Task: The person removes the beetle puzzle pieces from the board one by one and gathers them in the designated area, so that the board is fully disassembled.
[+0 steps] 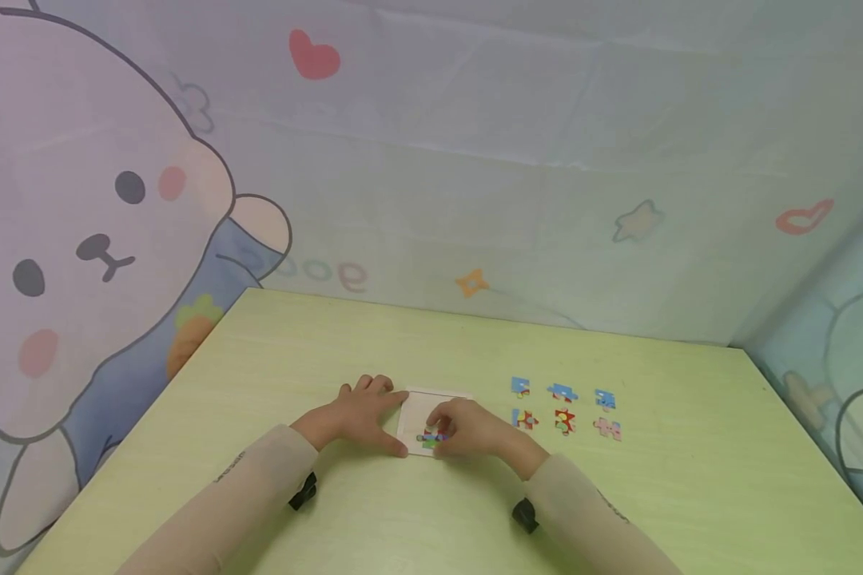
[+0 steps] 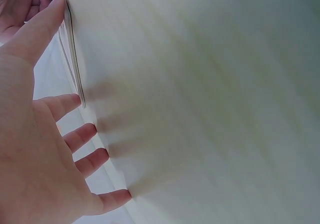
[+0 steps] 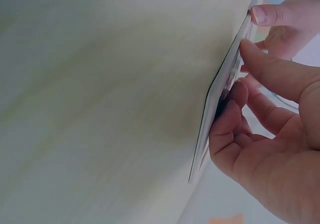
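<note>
A small white puzzle tray (image 1: pixel 419 399) lies flat on the table, with colourful jigsaw pieces (image 1: pixel 431 438) in its near part. My left hand (image 1: pixel 363 417) rests at the tray's left side with fingers spread. Its thumb and index fingertip touch the tray's left edge, while the other fingertips touch the table in the left wrist view. Over the tray's right part, my right hand (image 1: pixel 475 427) curls its fingers and thumb round a puzzle piece among those in the tray. The hand covers much of that piece and the tray's right side.
Right of the tray, several loose puzzle pieces lie in two rows, among them a blue one (image 1: pixel 562 392), a red one (image 1: pixel 565 421) and a pink one (image 1: pixel 607 428). The light green table (image 1: pixel 295 343) ends at a printed cloth backdrop (image 1: pixel 431 160).
</note>
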Demonstrator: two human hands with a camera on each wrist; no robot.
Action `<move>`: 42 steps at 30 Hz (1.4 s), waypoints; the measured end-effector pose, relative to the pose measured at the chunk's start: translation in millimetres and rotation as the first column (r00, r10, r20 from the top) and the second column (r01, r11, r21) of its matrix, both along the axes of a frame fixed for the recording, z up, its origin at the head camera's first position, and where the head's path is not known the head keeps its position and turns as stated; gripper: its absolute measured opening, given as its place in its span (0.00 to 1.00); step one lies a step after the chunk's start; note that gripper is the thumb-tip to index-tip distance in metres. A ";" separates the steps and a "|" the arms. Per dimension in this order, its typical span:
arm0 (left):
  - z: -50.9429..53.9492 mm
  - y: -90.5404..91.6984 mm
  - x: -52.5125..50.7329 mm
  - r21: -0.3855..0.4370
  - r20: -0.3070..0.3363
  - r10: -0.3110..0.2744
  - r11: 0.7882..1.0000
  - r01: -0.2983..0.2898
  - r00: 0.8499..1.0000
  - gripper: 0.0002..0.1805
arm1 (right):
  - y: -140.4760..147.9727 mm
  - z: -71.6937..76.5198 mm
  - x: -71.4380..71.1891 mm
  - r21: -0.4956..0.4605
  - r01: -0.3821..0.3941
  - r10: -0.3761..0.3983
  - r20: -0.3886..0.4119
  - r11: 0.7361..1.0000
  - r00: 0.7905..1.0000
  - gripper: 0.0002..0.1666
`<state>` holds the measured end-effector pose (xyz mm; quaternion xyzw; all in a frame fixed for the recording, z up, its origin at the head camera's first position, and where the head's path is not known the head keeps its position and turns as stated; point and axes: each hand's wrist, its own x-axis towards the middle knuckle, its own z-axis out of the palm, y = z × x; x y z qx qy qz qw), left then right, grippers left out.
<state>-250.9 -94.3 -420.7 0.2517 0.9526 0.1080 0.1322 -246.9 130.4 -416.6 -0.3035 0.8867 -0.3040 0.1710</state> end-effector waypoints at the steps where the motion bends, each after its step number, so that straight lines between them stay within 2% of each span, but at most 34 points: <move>1: 0.0 0.0 -0.1 0.000 -0.002 -0.001 1.000 0.001 1.000 0.50 | -0.6 0.6 0.2 0.005 -0.001 0.001 -0.004 1.000 1.000 0.20; 15: -2.3 -0.2 -3.4 0.007 -0.006 0.003 1.000 -0.003 1.000 0.50 | -2.3 2.8 1.2 0.042 -0.030 0.032 -0.034 0.999 0.999 0.19; 22: -1.7 -0.9 -2.1 0.016 0.006 0.005 1.000 -0.005 1.000 0.50 | -3.1 0.8 -0.1 0.037 -0.016 0.018 -0.031 0.999 0.999 0.18; 36: -3.0 -0.3 -2.6 0.019 0.011 0.005 1.000 -0.006 1.000 0.50 | 2.9 -1.4 -0.2 -0.011 -0.044 0.044 -0.029 0.999 0.999 0.08; 42: -2.7 -0.6 -2.8 0.018 0.016 0.005 1.000 -0.005 1.000 0.50 | 3.9 -1.1 -0.8 -0.056 -0.038 0.036 -0.037 0.998 0.999 0.08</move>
